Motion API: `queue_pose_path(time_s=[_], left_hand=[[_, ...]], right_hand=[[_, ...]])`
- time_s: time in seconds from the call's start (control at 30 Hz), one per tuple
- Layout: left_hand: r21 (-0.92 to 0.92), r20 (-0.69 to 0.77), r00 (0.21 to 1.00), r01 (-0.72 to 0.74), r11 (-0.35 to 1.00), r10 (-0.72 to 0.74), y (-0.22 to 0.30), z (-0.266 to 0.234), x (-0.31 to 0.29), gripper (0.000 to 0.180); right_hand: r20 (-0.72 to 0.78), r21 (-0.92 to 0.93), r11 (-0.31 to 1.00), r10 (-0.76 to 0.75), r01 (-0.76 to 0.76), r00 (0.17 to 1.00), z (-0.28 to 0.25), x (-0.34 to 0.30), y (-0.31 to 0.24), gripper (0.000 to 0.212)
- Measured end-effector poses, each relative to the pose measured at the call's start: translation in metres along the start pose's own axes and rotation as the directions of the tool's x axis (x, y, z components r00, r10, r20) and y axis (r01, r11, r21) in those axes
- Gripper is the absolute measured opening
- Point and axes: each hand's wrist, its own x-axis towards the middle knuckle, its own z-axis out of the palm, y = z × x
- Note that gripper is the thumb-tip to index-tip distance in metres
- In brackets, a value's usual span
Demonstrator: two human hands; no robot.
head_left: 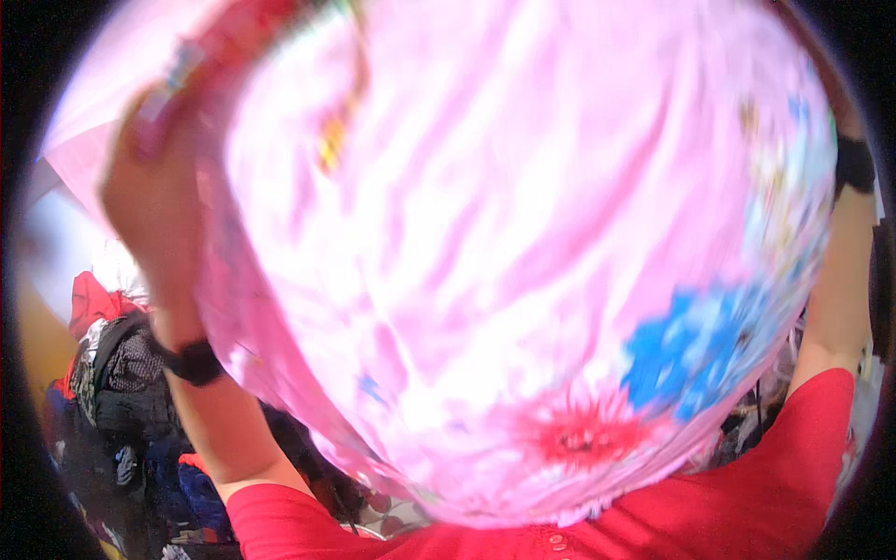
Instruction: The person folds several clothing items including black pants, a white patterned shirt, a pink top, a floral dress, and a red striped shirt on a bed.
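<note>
A pink floral cloth (485, 243), raised close to the camera, fills most of the head view. Large blue and red flowers are printed along its lower right, and its surface is creased. My left hand (154, 201) is up at the cloth's left edge, closed on it, with the fingers blurred. A red and multicoloured strip (238, 47) runs over that hand, and a cord with a yellow end (331, 140) hangs in front of the cloth. At the far right edge, only a dark part of my right hand (833, 75) shows; the cloth and the rim hide its fingers.
Piled clothes (126, 373), mostly dark with some red and white, lie at the left below my forearm. More dark cloth (308, 457) shows under the pink cloth. Both my wrists carry black bands, and my red sleeves fill the lower edge.
</note>
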Motion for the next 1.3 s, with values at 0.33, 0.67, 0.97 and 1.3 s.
queue_pose_path(time_s=[0.33, 0.67, 0.97, 1.3], left_hand=[[0.137, 0.307, 0.951, -0.095, 0.986, 0.049, -0.151, 0.305, -0.154, 0.048], [-0.097, 0.718, 0.472, 0.796, 0.597, -0.512, -0.172, 0.146, -0.38, 0.027], [0.32, 0.607, -0.247, 0.946, -0.052, -0.755, -0.105, -0.026, -0.575, 0.043], [0.315, 0.8, -0.367, 0.93, -0.189, -0.475, -0.136, -0.049, -0.668, 0.048]], right_hand=[[0.079, 0.409, 0.695, 0.618, -0.591, 0.782, 0.284, 0.003, 0.331, 0.017], [0.109, 0.038, 0.563, 0.819, -0.825, 0.564, 0.277, -0.322, 0.352, 0.034], [0.158, 0.237, 0.055, 0.983, -0.97, 0.094, 0.25, -0.523, 0.21, 0.026], [0.378, 0.419, -0.026, 0.914, -0.908, 0.149, 0.269, -0.456, 0.162, 0.032]])
